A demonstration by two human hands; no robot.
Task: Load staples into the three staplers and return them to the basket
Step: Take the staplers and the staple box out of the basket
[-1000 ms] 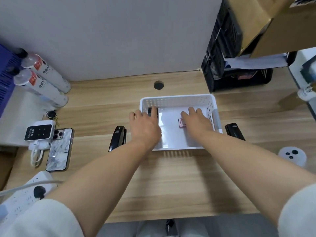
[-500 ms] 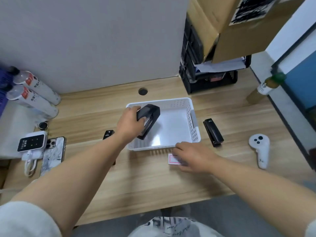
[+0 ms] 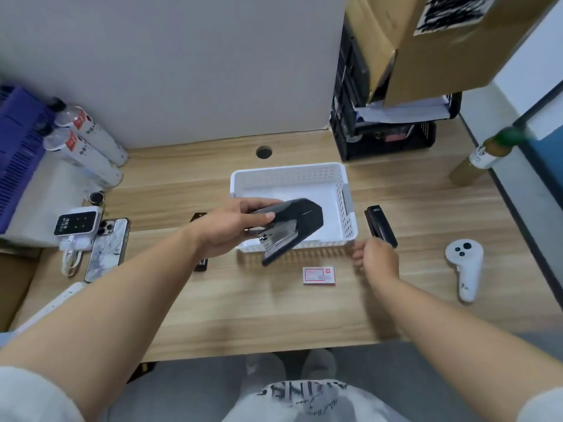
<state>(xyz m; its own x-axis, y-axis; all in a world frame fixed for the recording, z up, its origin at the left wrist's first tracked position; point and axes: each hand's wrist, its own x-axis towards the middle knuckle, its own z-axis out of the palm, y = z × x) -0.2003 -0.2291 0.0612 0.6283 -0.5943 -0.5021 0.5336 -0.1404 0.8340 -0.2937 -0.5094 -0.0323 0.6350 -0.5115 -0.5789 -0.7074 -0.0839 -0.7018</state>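
My left hand [image 3: 227, 228] grips a black stapler [image 3: 289, 228] in the air over the front left corner of the white basket [image 3: 289, 178]; its metal underside shows. A second black stapler [image 3: 380, 225] lies on the desk just right of the basket. A third stapler [image 3: 199, 239] lies left of the basket, mostly hidden behind my left forearm. The small red-and-white staple box [image 3: 319, 275] lies flat on the desk in front of the basket. My right hand [image 3: 376, 260] hovers with loosely curled fingers at the near end of the right stapler, holding nothing.
Two phones and a charger [image 3: 91, 236] lie at the left, with two lying bottles [image 3: 88, 144] behind them. A white controller [image 3: 464, 263] rests at the right. A black crate [image 3: 380, 132] with cardboard boxes stands at the back right. A cable hole [image 3: 263, 152] is behind the basket.
My left hand lifted the stapler out of the basket and turned it level. My right hand put the staple box on the desk, let go and moved right toward the right stapler.
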